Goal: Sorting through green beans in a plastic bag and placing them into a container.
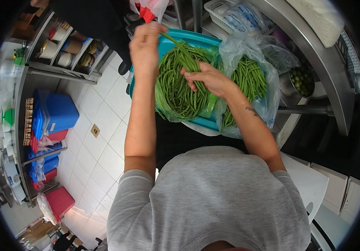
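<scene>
My right hand (209, 78) is closed around a bundle of green beans (195, 70), above a pile of loose green beans (175, 91) in a green plastic bag (175, 116). My left hand (145, 37), slightly blurred, is at the upper left with its fingers pinched on the far end of a bean from the bundle. The bag lies in a teal plastic tray (202, 37). Beside it, a clear plastic bag (236, 47) holds more green beans (250, 78), lined up side by side.
A metal pot of small green fruits (302, 81) is at the right, near a curved-looking steel table edge (315, 56). A white basket (217, 15) stands behind. Dark clothing of another person (92, 22) shows at upper left. Blue bins (59, 111) and shelving stand at the left.
</scene>
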### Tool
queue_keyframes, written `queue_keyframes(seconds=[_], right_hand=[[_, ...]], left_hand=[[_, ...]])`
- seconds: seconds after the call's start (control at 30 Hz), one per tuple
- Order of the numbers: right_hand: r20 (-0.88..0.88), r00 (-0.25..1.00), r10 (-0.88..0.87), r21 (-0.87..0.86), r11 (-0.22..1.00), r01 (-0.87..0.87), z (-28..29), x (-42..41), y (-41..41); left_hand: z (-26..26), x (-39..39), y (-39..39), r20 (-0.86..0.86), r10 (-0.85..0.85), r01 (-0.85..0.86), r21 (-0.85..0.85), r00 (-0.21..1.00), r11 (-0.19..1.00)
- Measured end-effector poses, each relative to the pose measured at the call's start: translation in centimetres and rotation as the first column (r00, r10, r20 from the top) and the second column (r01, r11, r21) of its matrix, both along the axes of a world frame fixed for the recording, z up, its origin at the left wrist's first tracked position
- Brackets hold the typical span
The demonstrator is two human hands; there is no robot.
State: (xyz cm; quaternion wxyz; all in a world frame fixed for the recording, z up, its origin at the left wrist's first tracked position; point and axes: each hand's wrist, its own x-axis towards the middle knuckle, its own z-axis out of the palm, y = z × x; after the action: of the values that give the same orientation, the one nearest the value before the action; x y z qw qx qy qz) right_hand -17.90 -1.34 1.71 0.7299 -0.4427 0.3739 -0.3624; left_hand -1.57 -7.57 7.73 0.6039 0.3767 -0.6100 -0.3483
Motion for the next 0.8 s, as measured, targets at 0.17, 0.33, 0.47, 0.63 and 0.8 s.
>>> queue_keyframes(seconds=[0.17,0.33,0.47,0.63,0.8], right_hand=[[0.211,0.966,-0.152,0.205,0.973,0.108,-1.0,-0.9,0.3],[0.247,0.942,-0.225,0.216,0.961,0.173,0.2,0.6,0.6],[-0.027,0.981,-0.194,0.115,0.974,0.195,-1.7,-1.1,0.2],[0.027,0.967,-0.252,0.092,0.964,0.249,-2.2,-0.2,0.3],[0.072,0.965,-0.25,0.115,0.964,0.241,-2.8,0.0,0.8]], left_hand=[[1.6,2.4,1.1,-0.101,0.122,-0.099,0.21,0.987,0.973],[-1.0,0.8,2.3,0.432,0.273,-0.315,0.026,0.859,0.949],[1.5,2.1,1.7,0.211,0.494,-0.504,-0.007,0.843,0.864],[0.0,3.1,1.9,0.344,0.399,-0.45,0.079,0.85,0.89],[-0.1,6.3,2.1,-0.094,0.597,-0.6,-0.009,0.797,0.8]])
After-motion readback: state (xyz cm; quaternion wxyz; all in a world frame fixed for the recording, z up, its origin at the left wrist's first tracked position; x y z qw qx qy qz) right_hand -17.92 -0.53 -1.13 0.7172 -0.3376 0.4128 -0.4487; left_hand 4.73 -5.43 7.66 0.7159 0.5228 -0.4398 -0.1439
